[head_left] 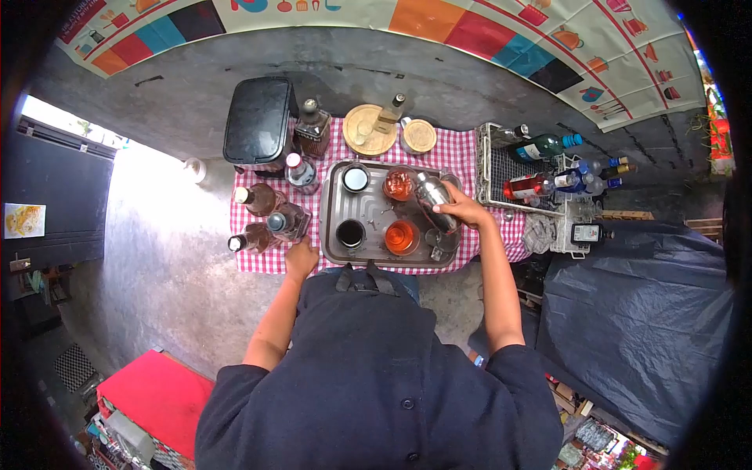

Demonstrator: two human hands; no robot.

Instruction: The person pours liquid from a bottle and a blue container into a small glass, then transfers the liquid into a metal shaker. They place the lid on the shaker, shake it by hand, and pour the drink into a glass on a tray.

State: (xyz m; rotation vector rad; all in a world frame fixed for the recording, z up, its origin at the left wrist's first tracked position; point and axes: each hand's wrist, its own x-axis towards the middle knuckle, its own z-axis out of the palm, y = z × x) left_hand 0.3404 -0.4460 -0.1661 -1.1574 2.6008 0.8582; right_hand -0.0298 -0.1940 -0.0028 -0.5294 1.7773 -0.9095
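In my right hand [468,210] is a metal shaker [436,201], tilted with its top beside a glass of red drink and ice [399,184]. My left hand [301,257] rests at the table's front edge, fingers curled, just below a bottle with a dark cap [288,222]. On the brown tray [370,254] stand a glass of orange-red drink [402,237], a glass of dark liquid [350,233] and a glass with pale contents [356,178]. Clear glassware [441,241] sits at the tray's right side, partly behind the shaker.
Several bottles [256,199] stand left of the tray, near a black bin [258,121]. Behind it are a round wooden board [370,130] and a lidded mug [418,136]. A wire basket [493,168] with bottles is at the right.
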